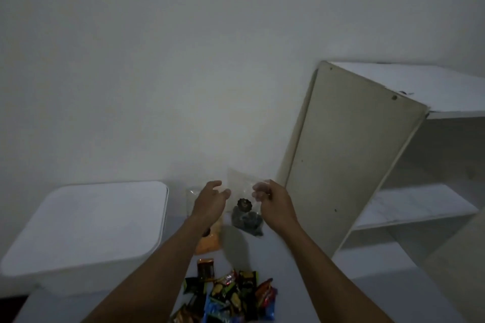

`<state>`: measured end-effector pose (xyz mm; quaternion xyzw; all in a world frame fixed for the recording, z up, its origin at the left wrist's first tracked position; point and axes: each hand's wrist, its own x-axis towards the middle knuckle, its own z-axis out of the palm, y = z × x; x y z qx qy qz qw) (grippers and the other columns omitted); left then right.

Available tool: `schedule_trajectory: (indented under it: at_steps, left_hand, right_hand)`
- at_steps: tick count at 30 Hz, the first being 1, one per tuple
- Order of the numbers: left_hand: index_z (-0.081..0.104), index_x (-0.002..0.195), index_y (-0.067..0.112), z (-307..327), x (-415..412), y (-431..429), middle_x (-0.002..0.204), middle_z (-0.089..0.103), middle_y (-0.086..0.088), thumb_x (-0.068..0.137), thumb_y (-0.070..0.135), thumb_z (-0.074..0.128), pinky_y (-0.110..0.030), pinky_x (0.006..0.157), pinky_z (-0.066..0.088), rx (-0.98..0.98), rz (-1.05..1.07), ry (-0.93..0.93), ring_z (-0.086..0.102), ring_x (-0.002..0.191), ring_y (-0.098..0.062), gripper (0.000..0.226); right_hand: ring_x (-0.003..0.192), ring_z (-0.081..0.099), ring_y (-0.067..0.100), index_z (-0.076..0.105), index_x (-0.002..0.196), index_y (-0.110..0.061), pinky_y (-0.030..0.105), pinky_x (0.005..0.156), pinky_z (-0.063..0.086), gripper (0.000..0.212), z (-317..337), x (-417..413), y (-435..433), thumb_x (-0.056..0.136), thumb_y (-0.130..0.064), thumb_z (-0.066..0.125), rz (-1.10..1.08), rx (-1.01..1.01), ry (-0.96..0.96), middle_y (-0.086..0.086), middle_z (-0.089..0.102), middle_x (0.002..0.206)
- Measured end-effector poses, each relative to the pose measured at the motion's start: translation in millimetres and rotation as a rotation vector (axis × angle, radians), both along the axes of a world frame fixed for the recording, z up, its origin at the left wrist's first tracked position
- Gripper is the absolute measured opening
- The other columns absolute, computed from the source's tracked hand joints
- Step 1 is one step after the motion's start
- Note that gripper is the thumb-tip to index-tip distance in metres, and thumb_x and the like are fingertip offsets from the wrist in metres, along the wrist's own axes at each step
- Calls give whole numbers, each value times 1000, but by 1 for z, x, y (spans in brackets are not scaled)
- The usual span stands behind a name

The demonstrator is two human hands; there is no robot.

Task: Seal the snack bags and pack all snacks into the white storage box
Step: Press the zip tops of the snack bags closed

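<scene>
A clear snack bag point(245, 207) with dark cookies in its bottom hangs above the table, and my right hand point(270, 199) pinches its upper right edge. My left hand point(210, 200) is beside the bag's left edge with fingers spread, not clearly touching it. Under my left forearm lies a second clear bag point(208, 240) with orange snacks, partly hidden. Several small wrapped snacks point(231, 296) lie in a pile near the front. The white storage box point(86, 231) stands at the left with its lid on.
A white shelf unit point(380, 165) with open shelves stands at the right, close to the cookie bag. A plain white wall rises behind the table point(288, 283). The room is dim.
</scene>
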<state>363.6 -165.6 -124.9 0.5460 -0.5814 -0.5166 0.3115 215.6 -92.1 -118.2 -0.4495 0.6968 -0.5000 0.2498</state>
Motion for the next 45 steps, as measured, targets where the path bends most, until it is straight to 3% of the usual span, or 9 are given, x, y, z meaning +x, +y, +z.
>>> schedule_trajectory:
  at_steps: [3,8,13,17,21,31,36,39,45]
  left_hand:
    - [65,121,24,-49,-18,-6,129,60,-2,96,27,49,-40,103,45,39,-92,-59,58,114,-24,29]
    - [69,90,28,-109,-49,-15,102,71,-5,95,30,48,-46,86,55,56,35,-90,66,93,-26,21]
    - [71,100,13,-148,-77,-20,95,69,-5,100,31,46,-32,71,46,-15,124,-238,61,84,-22,31]
    - [70,84,16,-171,-92,-27,79,67,-5,101,33,43,-30,62,49,13,175,-353,62,69,-17,36]
    - [61,69,17,-182,-97,-33,70,62,-5,102,36,40,-24,49,35,67,204,-426,52,57,-12,44]
    - [57,132,21,-180,-104,-36,130,61,-5,100,32,43,-37,93,49,72,194,-350,59,113,-23,37]
    - [49,140,19,-177,-102,-37,132,60,-10,100,25,45,-42,94,52,76,152,-283,60,113,-25,41]
    - [43,145,17,-172,-98,-39,140,53,-9,100,22,46,-30,93,46,112,124,-277,55,121,-26,46]
    - [50,138,8,-147,-83,-42,137,57,-13,98,30,50,-33,102,41,53,108,-330,54,124,-28,45]
  right_hand:
    - [80,64,14,67,90,-10,23,75,49,30,-32,-19,-13,90,9,44,8,12,-51,6,71,87]
    - [83,67,23,65,89,-11,37,75,56,10,-88,-44,-33,95,-8,56,-104,74,-116,8,71,88]
    - [76,59,19,61,88,-13,25,64,39,15,-127,-55,-46,99,-18,52,-180,170,10,2,64,81]
    - [80,56,14,57,118,-15,20,67,39,25,-151,-57,-61,99,-4,43,-132,273,22,-11,54,79]
    - [93,65,24,40,141,-15,25,73,46,48,-167,-63,-71,94,-4,48,-81,395,-35,9,68,100]
    - [94,62,17,51,132,-16,21,73,45,49,-170,-69,-83,87,3,46,-29,407,-58,4,67,110]
    - [89,57,12,50,133,-12,20,74,42,48,-166,-70,-81,88,6,44,2,395,-50,-1,61,100]
    - [94,54,12,48,136,-13,22,83,44,49,-161,-70,-80,90,5,46,27,409,-53,5,63,115]
    - [123,54,22,40,145,-9,21,95,40,54,-132,-68,-71,94,-4,54,48,410,-17,9,56,136]
